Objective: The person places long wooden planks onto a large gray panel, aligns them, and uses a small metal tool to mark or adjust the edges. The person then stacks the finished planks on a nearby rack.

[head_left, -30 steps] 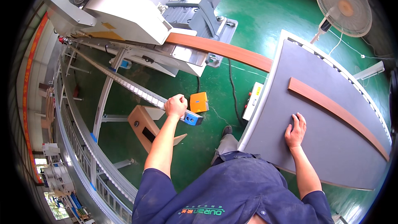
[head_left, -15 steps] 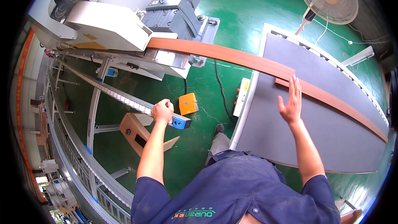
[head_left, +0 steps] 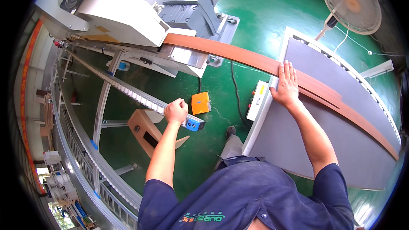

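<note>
A long reddish-brown board [head_left: 238,54] runs from the white machine housing [head_left: 119,19] across to the grey-topped table [head_left: 294,136]. My right hand [head_left: 286,86] lies on it near the table's left edge, fingers stretched out and palm down. A second brown board [head_left: 366,127] lies alongside on the table, its edge against the first. Over to the left, my left hand [head_left: 176,110] is closed at the end of a roller rail [head_left: 145,99], just behind its blue end cap [head_left: 195,124]. What its curled fingers grip underneath is hidden.
A grey motor unit [head_left: 187,10] stands behind the housing. On the green floor are an orange box [head_left: 201,103], a tan wooden stand [head_left: 145,130] and a black cable [head_left: 236,89]. A white control box [head_left: 257,101] sits at the table's left side. A fan [head_left: 351,4] stands at far right.
The first board has slid right, away from the housing, overlapping more of the second board. My right hand has shifted left and farther onto the board. My left hand stays at the rail.
</note>
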A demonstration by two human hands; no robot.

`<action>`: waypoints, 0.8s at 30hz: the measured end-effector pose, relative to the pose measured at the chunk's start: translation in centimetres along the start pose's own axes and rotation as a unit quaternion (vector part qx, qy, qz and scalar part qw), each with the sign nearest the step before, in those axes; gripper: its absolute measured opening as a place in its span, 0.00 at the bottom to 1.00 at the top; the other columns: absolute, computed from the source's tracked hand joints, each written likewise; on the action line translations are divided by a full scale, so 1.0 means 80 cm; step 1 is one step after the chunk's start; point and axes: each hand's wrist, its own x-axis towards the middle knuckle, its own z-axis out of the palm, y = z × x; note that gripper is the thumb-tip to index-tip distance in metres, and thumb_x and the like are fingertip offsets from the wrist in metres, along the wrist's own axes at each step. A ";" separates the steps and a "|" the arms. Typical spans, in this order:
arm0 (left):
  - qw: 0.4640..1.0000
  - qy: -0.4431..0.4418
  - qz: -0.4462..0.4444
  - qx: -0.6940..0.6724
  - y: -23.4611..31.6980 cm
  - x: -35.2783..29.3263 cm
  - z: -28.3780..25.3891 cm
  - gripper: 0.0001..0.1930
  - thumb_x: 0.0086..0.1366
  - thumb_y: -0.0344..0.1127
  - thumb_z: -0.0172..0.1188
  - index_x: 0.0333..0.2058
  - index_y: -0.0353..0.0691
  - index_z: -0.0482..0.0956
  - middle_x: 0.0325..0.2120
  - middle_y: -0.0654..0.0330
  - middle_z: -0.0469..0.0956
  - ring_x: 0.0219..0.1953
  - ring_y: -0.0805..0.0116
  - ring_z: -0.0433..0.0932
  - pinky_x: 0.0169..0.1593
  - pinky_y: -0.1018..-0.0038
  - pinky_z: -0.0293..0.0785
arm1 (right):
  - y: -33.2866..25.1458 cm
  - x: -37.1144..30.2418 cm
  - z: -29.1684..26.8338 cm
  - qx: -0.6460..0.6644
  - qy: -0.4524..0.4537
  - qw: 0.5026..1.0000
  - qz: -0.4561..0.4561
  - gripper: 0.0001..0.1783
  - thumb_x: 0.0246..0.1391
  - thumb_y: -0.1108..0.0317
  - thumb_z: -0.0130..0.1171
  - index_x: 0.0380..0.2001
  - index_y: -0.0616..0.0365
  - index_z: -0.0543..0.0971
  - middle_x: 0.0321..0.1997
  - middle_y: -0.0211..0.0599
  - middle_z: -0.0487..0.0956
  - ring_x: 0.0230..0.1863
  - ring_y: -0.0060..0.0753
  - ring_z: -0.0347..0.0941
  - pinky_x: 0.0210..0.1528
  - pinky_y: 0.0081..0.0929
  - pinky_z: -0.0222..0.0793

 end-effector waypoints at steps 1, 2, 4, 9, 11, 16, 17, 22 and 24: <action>1.000 0.003 0.002 -0.002 -0.001 0.000 0.002 0.11 0.57 0.41 0.57 0.34 0.47 0.85 0.27 0.55 0.83 0.33 0.52 0.81 0.40 0.61 0.76 | -0.009 0.007 0.002 0.000 -0.003 1.000 -0.003 0.54 0.46 0.54 0.64 0.69 0.69 0.48 0.75 0.56 0.44 0.77 0.52 0.34 0.76 0.42 0.29; 1.000 0.007 0.005 -0.003 -0.003 0.001 0.002 0.11 0.57 0.41 0.57 0.34 0.47 0.85 0.27 0.55 0.83 0.33 0.52 0.81 0.40 0.61 0.76 | -0.018 0.013 0.002 0.003 -0.002 1.000 -0.008 0.54 0.46 0.54 0.64 0.69 0.69 0.48 0.75 0.56 0.44 0.77 0.52 0.34 0.76 0.42 0.29; 1.000 0.003 0.001 -0.007 -0.005 0.001 0.003 0.11 0.56 0.41 0.57 0.34 0.48 0.85 0.26 0.55 0.83 0.32 0.51 0.82 0.39 0.60 0.76 | -0.037 0.023 0.006 0.007 -0.016 1.000 -0.005 0.54 0.46 0.54 0.64 0.69 0.69 0.49 0.75 0.56 0.44 0.77 0.51 0.34 0.76 0.42 0.29; 0.999 0.032 0.017 -0.017 -0.015 0.000 0.009 0.11 0.56 0.42 0.57 0.33 0.48 0.86 0.26 0.54 0.83 0.31 0.51 0.82 0.37 0.59 0.78 | -0.071 0.043 0.007 0.011 -0.025 0.999 -0.030 0.55 0.45 0.56 0.63 0.69 0.67 0.46 0.76 0.54 0.42 0.77 0.50 0.32 0.76 0.41 0.28; 0.999 0.035 0.016 -0.018 -0.019 -0.001 0.013 0.11 0.56 0.41 0.57 0.33 0.49 0.85 0.25 0.54 0.82 0.31 0.52 0.82 0.35 0.59 0.78 | -0.081 0.048 0.015 0.010 -0.021 0.998 -0.050 0.56 0.44 0.56 0.64 0.70 0.67 0.45 0.76 0.54 0.41 0.77 0.49 0.32 0.76 0.42 0.28; 0.998 0.021 0.022 -0.050 -0.006 -0.002 0.009 0.09 0.55 0.40 0.56 0.21 0.43 0.77 0.23 0.53 0.80 0.28 0.48 0.80 0.32 0.53 0.74 | -0.097 0.060 0.023 0.015 -0.011 0.997 -0.075 0.56 0.43 0.60 0.64 0.69 0.68 0.45 0.75 0.55 0.43 0.77 0.50 0.33 0.76 0.41 0.28; 0.998 0.023 0.020 -0.051 -0.008 -0.003 0.008 0.09 0.55 0.40 0.56 0.21 0.44 0.77 0.23 0.53 0.80 0.28 0.48 0.80 0.32 0.53 0.75 | -0.103 0.062 0.025 0.020 -0.008 0.996 -0.085 0.56 0.43 0.60 0.64 0.69 0.69 0.46 0.75 0.55 0.43 0.77 0.50 0.33 0.76 0.41 0.28; 0.998 0.028 0.008 -0.061 -0.005 -0.008 0.000 0.09 0.55 0.40 0.56 0.21 0.44 0.78 0.22 0.54 0.80 0.28 0.50 0.80 0.33 0.55 0.76 | -0.128 0.064 0.024 0.015 -0.019 0.991 -0.133 0.55 0.44 0.61 0.63 0.69 0.68 0.46 0.75 0.55 0.43 0.77 0.50 0.33 0.76 0.41 0.28; 0.998 0.026 0.012 -0.064 -0.002 -0.008 -0.003 0.09 0.55 0.40 0.56 0.21 0.44 0.78 0.23 0.54 0.80 0.28 0.51 0.80 0.33 0.55 0.76 | -0.133 0.060 0.026 0.024 -0.026 0.987 -0.157 0.56 0.44 0.61 0.64 0.70 0.68 0.44 0.76 0.54 0.43 0.77 0.51 0.33 0.76 0.42 0.27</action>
